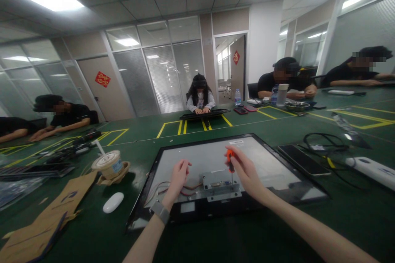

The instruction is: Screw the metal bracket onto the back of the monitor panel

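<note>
My right hand (247, 170) is closed around the orange and black handle of a screwdriver (230, 157). Its thin shaft points down to the right part of a metal bracket (220, 191) with connector ports. The bracket sits near the front edge of a display panel (191, 152), lying flat with its grey back up and a black frame around it. Over the panel's left part hovers my left hand (179, 176), fingers curled together; whether anything small is in them is hidden. Coloured wires (187, 191) run from the bracket's left side, partly behind my left wrist.
A lidded cup with straw (108, 162), a white mouse-shaped object (113, 202) and flattened cardboard (58, 209) lie left. On the right are a black phone (304, 159), looped black cable (324, 141) and a white power strip (375, 172). Several people sit around the green table (138, 144).
</note>
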A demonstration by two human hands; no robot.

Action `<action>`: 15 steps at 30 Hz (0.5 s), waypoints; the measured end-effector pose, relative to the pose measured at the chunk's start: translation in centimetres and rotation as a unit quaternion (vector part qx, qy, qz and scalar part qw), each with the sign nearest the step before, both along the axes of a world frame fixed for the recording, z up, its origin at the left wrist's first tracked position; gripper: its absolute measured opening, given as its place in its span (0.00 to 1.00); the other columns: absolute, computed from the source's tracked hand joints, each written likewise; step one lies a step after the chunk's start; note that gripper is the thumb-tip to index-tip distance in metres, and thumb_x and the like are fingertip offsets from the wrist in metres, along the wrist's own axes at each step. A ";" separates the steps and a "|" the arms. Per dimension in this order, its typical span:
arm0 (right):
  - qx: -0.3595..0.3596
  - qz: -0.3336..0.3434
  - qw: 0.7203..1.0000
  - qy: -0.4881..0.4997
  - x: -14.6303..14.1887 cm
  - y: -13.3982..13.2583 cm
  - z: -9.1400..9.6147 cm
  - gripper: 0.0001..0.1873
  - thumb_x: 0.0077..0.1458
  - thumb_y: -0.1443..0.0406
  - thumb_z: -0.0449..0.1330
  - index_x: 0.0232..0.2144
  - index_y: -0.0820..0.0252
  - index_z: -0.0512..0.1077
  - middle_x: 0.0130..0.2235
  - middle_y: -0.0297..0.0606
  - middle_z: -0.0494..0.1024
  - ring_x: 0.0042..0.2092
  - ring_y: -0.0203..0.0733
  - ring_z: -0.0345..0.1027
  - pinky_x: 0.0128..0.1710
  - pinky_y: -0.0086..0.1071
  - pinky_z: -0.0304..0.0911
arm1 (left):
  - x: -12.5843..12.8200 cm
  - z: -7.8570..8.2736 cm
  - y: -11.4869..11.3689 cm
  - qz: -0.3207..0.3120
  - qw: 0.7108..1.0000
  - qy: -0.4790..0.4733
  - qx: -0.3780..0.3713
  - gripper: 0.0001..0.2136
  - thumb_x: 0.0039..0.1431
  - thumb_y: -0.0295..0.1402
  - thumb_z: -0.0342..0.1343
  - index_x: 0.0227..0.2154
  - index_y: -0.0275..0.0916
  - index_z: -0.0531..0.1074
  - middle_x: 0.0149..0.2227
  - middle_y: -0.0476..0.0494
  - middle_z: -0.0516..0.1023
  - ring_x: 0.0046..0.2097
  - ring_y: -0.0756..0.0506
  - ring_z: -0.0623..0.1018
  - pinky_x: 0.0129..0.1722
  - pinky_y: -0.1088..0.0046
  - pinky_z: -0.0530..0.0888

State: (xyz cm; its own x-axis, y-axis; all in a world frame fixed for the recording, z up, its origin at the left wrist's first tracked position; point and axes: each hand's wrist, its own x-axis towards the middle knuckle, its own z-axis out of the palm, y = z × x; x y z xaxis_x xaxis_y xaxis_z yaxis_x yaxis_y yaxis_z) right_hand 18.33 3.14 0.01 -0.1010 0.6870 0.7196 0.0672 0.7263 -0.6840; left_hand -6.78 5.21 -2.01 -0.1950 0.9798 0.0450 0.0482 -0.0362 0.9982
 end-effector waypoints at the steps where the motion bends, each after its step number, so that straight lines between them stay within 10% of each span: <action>1: -0.002 0.002 1.000 0.001 0.0 0.0 0.0 0.16 0.68 0.61 0.49 0.55 0.50 0.68 0.40 0.38 0.73 0.35 0.39 0.73 0.32 0.32 0.71 | -0.1 0.1 -0.2 0.000 0.999 0.037 0.012 0.10 0.59 0.35 0.56 0.23 0.37 0.70 0.17 0.56 0.61 0.20 0.53 0.64 0.20 0.79 0.59; 3: -0.011 0.006 1.000 0.002 0.0 0.0 0.0 0.16 0.68 0.60 0.49 0.55 0.50 0.67 0.40 0.38 0.72 0.36 0.39 0.73 0.31 0.32 0.71 | -0.4 0.5 -0.6 -0.004 0.966 0.248 0.078 0.11 0.61 0.33 0.53 0.24 0.38 0.71 0.23 0.50 0.70 0.28 0.50 0.71 0.28 0.76 0.64; 8: -0.026 0.011 1.000 0.003 -0.1 -0.1 0.1 0.16 0.68 0.60 0.49 0.54 0.51 0.67 0.40 0.39 0.72 0.35 0.39 0.72 0.30 0.30 0.71 | -1.0 1.6 -1.3 -0.009 0.715 0.694 0.087 0.15 0.69 0.31 0.42 0.37 0.37 0.75 0.38 0.36 0.79 0.41 0.41 0.79 0.36 0.69 0.68; 15: -0.018 -0.001 1.000 0.009 -0.2 0.0 0.1 0.16 0.67 0.61 0.49 0.54 0.52 0.68 0.38 0.38 0.72 0.34 0.38 0.72 0.30 0.30 0.71 | -0.8 1.3 -1.0 -0.052 0.669 0.741 0.010 0.14 0.70 0.32 0.41 0.42 0.38 0.73 0.39 0.38 0.81 0.40 0.41 0.81 0.37 0.67 0.71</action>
